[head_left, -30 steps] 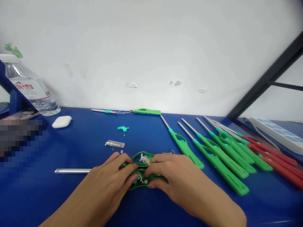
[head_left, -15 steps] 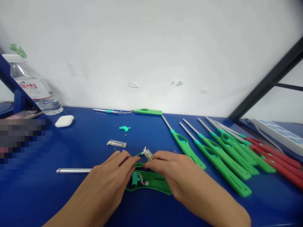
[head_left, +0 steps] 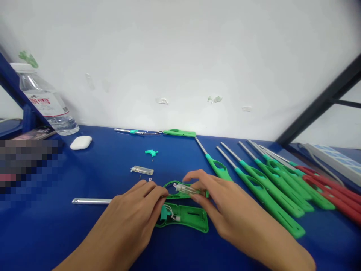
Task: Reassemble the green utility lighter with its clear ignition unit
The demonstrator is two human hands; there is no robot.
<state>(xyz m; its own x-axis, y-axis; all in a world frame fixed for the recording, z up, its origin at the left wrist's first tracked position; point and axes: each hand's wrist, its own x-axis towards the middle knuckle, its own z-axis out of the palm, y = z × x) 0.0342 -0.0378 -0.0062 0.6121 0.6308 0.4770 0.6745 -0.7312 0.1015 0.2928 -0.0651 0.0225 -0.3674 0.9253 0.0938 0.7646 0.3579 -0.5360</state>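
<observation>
My right hand (head_left: 225, 205) pinches a clear fuel tank (head_left: 184, 189) with a small white-pink tip, level above an opened gas lighter. The lighter's lower green half-shell (head_left: 196, 218) lies hollow side up, with a teal trigger (head_left: 164, 213), pale wires and a small white piece inside. Behind it, the other green half-shell (head_left: 176, 195) is partly covered by the tank and my right fingers. My left hand (head_left: 135, 210) is closed over the lighter's front end, hiding where the metal tube (head_left: 91, 201) joins the shell.
Beyond my hands lie a second clear tank (head_left: 142, 170), a loose teal trigger (head_left: 151, 152) and tiny parts. Several green lighters (head_left: 270, 203) and red ones (head_left: 332, 188) rest at right. A water bottle (head_left: 50, 101) and white case (head_left: 81, 143) stand at left.
My right hand has drawn back and up from the shell with the tank, now lying more level and showing more. My left hand stays on the lighter; the view has shifted slightly.
</observation>
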